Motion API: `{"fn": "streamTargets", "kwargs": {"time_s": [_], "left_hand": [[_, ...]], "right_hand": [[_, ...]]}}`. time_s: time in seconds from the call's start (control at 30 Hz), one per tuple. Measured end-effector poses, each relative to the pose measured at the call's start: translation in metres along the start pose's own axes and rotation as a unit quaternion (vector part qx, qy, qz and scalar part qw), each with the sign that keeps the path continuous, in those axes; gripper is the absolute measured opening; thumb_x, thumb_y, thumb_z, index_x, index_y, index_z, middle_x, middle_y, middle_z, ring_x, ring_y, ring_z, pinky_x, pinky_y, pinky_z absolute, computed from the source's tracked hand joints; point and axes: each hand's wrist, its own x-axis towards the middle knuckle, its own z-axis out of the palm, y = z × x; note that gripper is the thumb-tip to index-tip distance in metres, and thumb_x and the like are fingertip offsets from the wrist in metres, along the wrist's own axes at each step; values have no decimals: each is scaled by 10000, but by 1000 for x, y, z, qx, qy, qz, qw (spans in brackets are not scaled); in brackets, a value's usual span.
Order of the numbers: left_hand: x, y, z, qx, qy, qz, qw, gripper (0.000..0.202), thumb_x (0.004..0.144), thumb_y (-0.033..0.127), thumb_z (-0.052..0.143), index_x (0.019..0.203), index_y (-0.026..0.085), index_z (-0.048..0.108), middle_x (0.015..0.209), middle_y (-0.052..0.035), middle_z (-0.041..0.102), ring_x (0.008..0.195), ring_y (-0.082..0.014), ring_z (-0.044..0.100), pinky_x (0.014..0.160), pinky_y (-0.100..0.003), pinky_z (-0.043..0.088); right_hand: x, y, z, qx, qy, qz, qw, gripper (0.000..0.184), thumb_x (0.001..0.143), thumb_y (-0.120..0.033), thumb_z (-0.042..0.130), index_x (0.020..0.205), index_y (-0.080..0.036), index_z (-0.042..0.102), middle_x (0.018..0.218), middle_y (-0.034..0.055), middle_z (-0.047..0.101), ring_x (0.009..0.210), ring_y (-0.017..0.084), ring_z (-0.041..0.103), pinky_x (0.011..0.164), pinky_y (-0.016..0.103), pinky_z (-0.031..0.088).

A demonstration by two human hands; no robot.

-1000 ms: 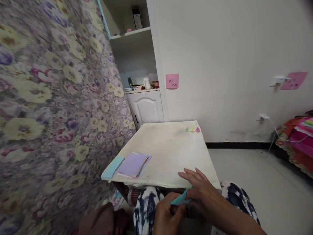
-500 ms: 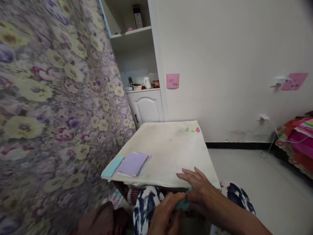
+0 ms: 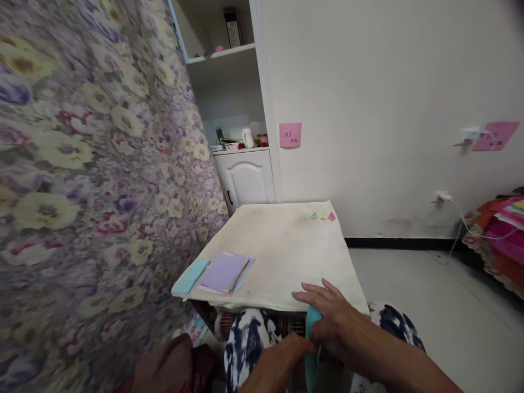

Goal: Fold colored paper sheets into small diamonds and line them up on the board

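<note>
A piece of light blue paper (image 3: 312, 319) is held upright over my lap, just off the table's front edge. My right hand (image 3: 335, 316) pinches it from the right between thumb and index finger, its other fingers stretched out above the tabletop. From the left, my left hand (image 3: 275, 361) grips the same paper near its middle; part of those fingers is hidden. On the table lie a stack of coloured paper with a purple sheet on top (image 3: 225, 272) and a blue pack of paper (image 3: 191, 276). Three small folded pieces, green (image 3: 314, 216), yellow (image 3: 323, 217) and pink (image 3: 331, 216), sit in a row at the far right corner.
The low table (image 3: 282, 240) has a cream cloth. A floral curtain (image 3: 106, 191) hangs at the left. Behind stand a white cabinet (image 3: 250, 177) and a wall with a pink note (image 3: 290, 135). Dark reddish cloth (image 3: 164, 367) lies lower left.
The blue paper now stands upright and shows more of its length; before, it was bunched between both hands. My left hand has moved slightly down. The view has shifted a little.
</note>
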Motion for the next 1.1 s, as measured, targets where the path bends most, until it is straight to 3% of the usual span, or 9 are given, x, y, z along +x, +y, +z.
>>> {"fn": "streamTargets", "kwargs": {"time_s": [0.1, 0.27, 0.5, 0.63, 0.73, 0.87, 1.0, 1.03, 1.1], "left_hand": [[1, 11, -8, 4, -38, -38, 999, 374, 640, 66, 492, 971, 225, 563, 833, -8, 637, 707, -138, 581, 609, -178, 409], [6, 29, -20, 19, -17, -39, 999, 272, 819, 106, 390, 965, 230, 583, 855, -27, 665, 760, -137, 603, 656, -180, 411], [11, 24, -24, 43, -5, -9, 999, 206, 824, 96, 449, 878, 214, 610, 820, -25, 599, 752, -120, 558, 655, -179, 384], [11, 25, -24, 62, 6, -33, 998, 217, 786, 80, 472, 848, 225, 620, 935, -38, 556, 752, -120, 532, 630, -189, 378], [10, 26, -21, 56, 24, -42, 997, 255, 774, 72, 446, 871, 238, 614, 1133, -53, 523, 742, -113, 537, 648, -204, 402], [8, 23, -9, 73, 95, -48, 992, 209, 767, 94, 438, 822, 214, 601, 1305, -93, 448, 774, -130, 562, 691, -239, 442], [7, 19, 2, 123, 146, -29, 981, 212, 783, 103, 425, 744, 211, 603, 1394, -78, 382, 787, -124, 584, 627, -207, 446], [7, 18, 3, 131, 153, -20, 979, 222, 788, 99, 419, 746, 217, 603, 1383, -72, 404, 815, -127, 591, 644, -206, 447], [7, 16, 4, 130, 148, 12, 980, 223, 799, 98, 416, 786, 229, 596, 1297, -75, 509, 882, -145, 600, 706, -215, 447]], "right_hand": [[-3, -5, -10, 10, -24, -1, 1000, 272, 756, -44, 475, 725, -214, 685, 1388, 5, 407, 1329, 226, 235, 1092, 488, 86], [-8, -8, -16, 12, -38, -19, 999, 279, 713, -18, 518, 790, -224, 689, 1435, -17, 329, 1352, 233, 160, 1102, 466, 91], [-15, 7, -4, 17, -10, -29, 999, 258, 702, -29, 529, 754, -224, 690, 1493, -88, 146, 1367, 228, 74, 1101, 410, 154], [-19, 11, -6, 52, -1, -11, 999, 220, 751, -84, 525, 780, -219, 696, 1502, -87, 83, 1369, 241, 49, 1099, 409, 166], [-19, 10, -10, 101, -13, 9, 995, 238, 781, -92, 492, 810, -215, 694, 1503, -53, 105, 1354, 224, 162, 1074, 358, 247], [-17, 8, -11, 139, -5, 42, 989, 286, 747, -27, 470, 812, -207, 683, 1490, -7, 168, 1270, 203, 365, 1001, 298, 356], [-17, 11, -7, 140, 23, 64, 988, 261, 734, -19, 471, 766, -190, 666, 1497, 6, 120, 1215, 222, 431, 928, 298, 413], [-17, 12, -5, 140, 27, 61, 988, 254, 736, -22, 471, 762, -189, 660, 1489, 13, 147, 1190, 217, 454, 916, 296, 418], [-18, 13, -3, 146, 25, 47, 988, 257, 742, -24, 462, 768, -198, 649, 1400, 33, 334, 1083, 181, 526, 863, 268, 437]]}}
